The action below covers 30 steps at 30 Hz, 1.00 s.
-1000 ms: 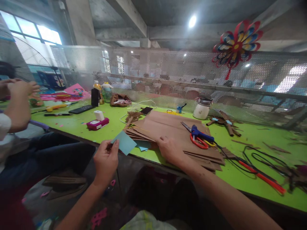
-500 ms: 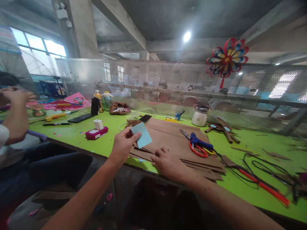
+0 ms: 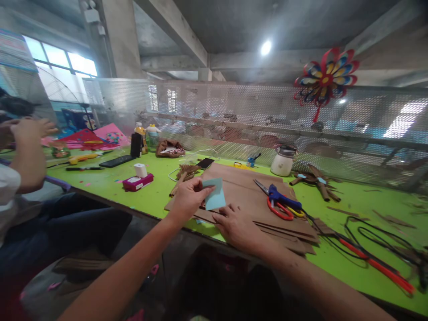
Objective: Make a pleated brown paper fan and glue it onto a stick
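Observation:
My left hand (image 3: pixel 189 198) pinches a light blue paper square (image 3: pixel 216 195) by its left edge, thumb on top. The square is tilted over the front left part of a stack of brown paper sheets (image 3: pixel 230 178). Close by, my right hand (image 3: pixel 236 224) lies on the front edge of the stack, fingers a little bent and apart, their tips near the square's lower right corner. On the stack's right side rest scissors (image 3: pixel 279 200) with blue, red and yellow on them. A folded brown paper piece (image 3: pixel 185 173) lies behind my left hand.
A glue gun with a red handle (image 3: pixel 376 265) and its black cable lie at the right. Behind stand a white jar (image 3: pixel 282 161) and rolled brown paper pieces (image 3: pixel 317 180). To the left are a magenta box (image 3: pixel 137 182) and a co-worker's arm (image 3: pixel 29 151). A perforated metal screen (image 3: pixel 234 120) closes the back.
My left hand has carried the blue square rightward, nearer my right hand, and the square has turned. My right hand stays on the brown paper. The view has shifted slightly.

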Each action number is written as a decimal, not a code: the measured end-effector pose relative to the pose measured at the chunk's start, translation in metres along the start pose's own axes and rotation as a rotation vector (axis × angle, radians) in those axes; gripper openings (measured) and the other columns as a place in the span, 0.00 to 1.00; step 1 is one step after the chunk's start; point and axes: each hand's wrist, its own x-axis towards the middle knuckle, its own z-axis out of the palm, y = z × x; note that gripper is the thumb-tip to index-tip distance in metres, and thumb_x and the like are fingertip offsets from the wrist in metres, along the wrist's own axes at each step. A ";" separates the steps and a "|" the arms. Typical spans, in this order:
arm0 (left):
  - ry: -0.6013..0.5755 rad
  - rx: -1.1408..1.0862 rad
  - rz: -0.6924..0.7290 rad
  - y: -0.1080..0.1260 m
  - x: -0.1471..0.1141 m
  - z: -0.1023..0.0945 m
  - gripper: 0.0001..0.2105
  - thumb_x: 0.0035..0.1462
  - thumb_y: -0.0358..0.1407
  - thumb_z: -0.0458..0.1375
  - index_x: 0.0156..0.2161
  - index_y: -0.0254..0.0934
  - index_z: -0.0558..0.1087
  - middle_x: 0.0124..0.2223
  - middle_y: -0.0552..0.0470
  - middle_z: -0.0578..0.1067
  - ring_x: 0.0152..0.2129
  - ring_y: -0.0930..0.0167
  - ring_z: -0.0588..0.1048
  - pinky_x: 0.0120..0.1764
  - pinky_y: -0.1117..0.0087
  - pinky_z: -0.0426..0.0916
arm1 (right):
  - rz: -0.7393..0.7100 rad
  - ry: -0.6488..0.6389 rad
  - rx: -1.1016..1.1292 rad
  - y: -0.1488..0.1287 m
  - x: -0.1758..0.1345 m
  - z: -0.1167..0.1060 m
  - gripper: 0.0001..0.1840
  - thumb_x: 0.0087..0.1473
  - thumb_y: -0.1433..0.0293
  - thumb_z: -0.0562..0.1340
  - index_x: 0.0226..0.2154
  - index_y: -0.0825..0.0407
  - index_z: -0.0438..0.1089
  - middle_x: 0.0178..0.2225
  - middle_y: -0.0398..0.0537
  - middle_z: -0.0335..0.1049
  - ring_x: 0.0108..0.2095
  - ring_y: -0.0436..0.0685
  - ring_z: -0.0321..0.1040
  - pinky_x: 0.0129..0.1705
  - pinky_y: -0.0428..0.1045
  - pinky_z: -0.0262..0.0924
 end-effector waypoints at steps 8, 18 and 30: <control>-0.090 0.009 -0.155 -0.012 -0.016 -0.001 0.19 0.42 0.47 0.60 0.19 0.35 0.58 0.16 0.61 0.57 0.13 0.80 0.58 0.16 0.78 0.52 | 0.150 0.048 0.529 0.016 0.005 -0.009 0.15 0.55 0.66 0.51 0.34 0.54 0.71 0.35 0.51 0.70 0.37 0.55 0.63 0.40 0.49 0.56; -0.191 0.063 -0.140 -0.019 -0.021 0.015 0.22 0.39 0.47 0.61 0.16 0.35 0.54 0.17 0.61 0.52 0.15 0.82 0.51 0.18 0.78 0.46 | 0.449 0.164 1.143 0.022 0.010 -0.008 0.21 0.47 0.55 0.57 0.20 0.56 0.69 0.17 0.41 0.63 0.20 0.49 0.59 0.24 0.44 0.53; -0.341 -0.037 -0.250 -0.027 -0.027 0.007 0.17 0.48 0.47 0.55 0.23 0.33 0.65 0.15 0.60 0.60 0.13 0.80 0.58 0.19 0.77 0.52 | 0.515 0.212 1.265 0.027 0.008 0.002 0.20 0.45 0.54 0.58 0.22 0.56 0.68 0.19 0.41 0.61 0.20 0.47 0.54 0.24 0.44 0.51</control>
